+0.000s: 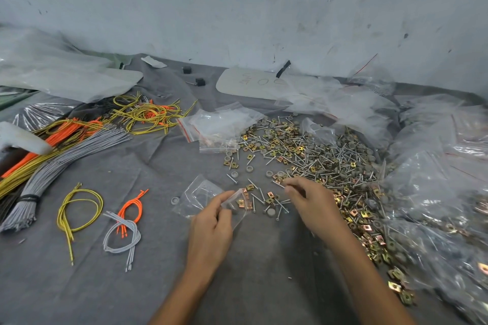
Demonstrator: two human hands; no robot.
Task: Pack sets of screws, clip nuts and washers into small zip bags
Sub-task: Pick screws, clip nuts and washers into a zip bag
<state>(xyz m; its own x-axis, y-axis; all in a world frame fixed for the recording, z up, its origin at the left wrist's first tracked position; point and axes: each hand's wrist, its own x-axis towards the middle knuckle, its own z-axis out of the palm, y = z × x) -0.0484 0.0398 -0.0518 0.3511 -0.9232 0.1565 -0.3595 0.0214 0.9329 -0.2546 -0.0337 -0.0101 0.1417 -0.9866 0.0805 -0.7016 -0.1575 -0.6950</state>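
My left hand (pixel 211 224) grips a small clear zip bag (pixel 239 204) by its mouth; gold clip nuts show inside it. Just to the right, my right hand (pixel 307 198) has its fingers curled and pinches what looks like a thin screw at the fingertips. A wide heap of screws, gold clip nuts and grey washers (pixel 317 155) spreads over the grey cloth beyond and to the right of both hands. Loose screws and a round washer (pixel 270 212) lie between the hands. A second empty zip bag (pixel 196 192) lies flat left of the held one.
Bundles of orange, yellow and grey wires (pixel 52 145) cover the left side, with small wire loops (pixel 124 229) nearer me. A pile of red-striped zip bags (pixel 219 126) lies behind the heap. Filled plastic bags (pixel 435 179) crowd the right edge. A white wall rises behind.
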